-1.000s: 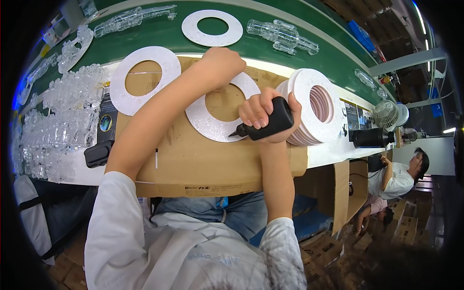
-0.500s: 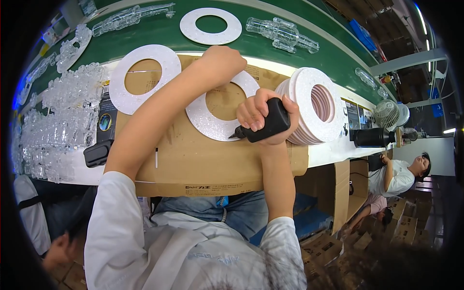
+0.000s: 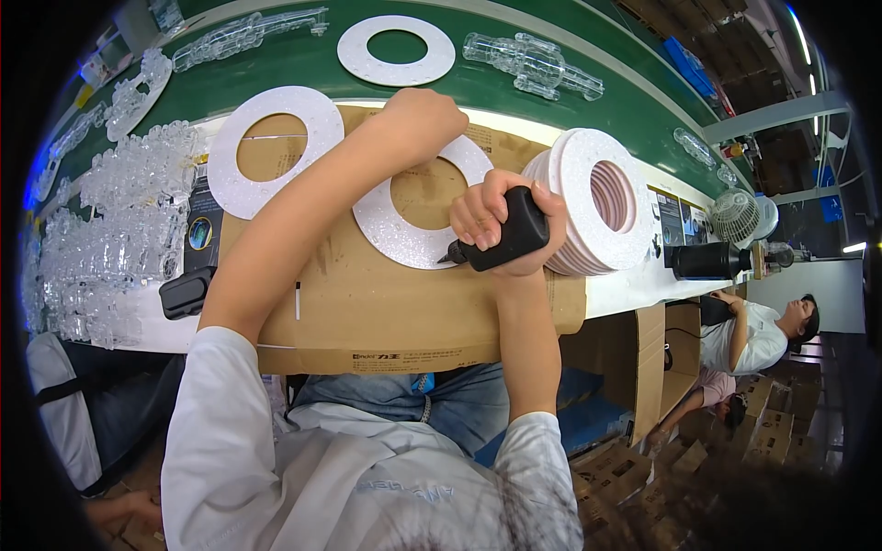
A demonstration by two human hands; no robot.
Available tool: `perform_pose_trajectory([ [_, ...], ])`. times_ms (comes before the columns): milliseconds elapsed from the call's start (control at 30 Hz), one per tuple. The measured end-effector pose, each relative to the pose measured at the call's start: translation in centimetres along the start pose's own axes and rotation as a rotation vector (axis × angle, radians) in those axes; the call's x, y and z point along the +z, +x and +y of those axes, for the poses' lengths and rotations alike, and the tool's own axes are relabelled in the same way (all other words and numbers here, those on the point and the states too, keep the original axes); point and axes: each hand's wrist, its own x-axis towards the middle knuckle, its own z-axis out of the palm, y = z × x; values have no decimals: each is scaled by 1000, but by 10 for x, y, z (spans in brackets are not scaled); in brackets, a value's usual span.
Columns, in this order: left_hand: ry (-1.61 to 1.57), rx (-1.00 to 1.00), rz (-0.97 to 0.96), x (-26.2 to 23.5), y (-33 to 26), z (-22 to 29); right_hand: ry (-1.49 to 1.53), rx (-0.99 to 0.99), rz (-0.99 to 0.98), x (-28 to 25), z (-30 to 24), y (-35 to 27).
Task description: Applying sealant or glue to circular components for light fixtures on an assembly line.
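Observation:
A white speckled flat ring [image 3: 404, 241] lies on the brown cardboard before me. My right hand [image 3: 503, 223] is wrapped round a black squeeze bottle [image 3: 520, 231]. The bottle is tilted, its narrow dark nozzle pointing left at the ring's near right rim; whether the tip touches cannot be told. My left hand [image 3: 423, 121] is curled at the ring's far edge, back toward me. Its fingertips, and anything in them, are hidden, and the forearm crosses over the cardboard. Another white ring [image 3: 228, 174] lies flat to the left, partly behind that forearm.
Stacked white rings [image 3: 602, 241] stand beside my right hand. Clear plastic parts [image 3: 110, 239] crowd the left. A black case [image 3: 186, 292] lies near my left elbow. The green belt [image 3: 303, 64] carries another ring [image 3: 396, 51] and clear parts. A small fan [image 3: 735, 216] stands right; a person sits beyond.
The ring and clear parts on the green belt have shifted slightly left. A neighbour's hand at lower left has moved down. My hands and the bottle have barely moved.

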Motion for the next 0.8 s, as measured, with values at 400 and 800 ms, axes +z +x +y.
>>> perform_pose_trajectory([
  [400,-7,10,-24,-3,-2,2,107,-96,-63,-6,-10,-1],
  [800,-20,1,-92,-9,-1,0,40,-82,-10,-2,-17,-3],
])
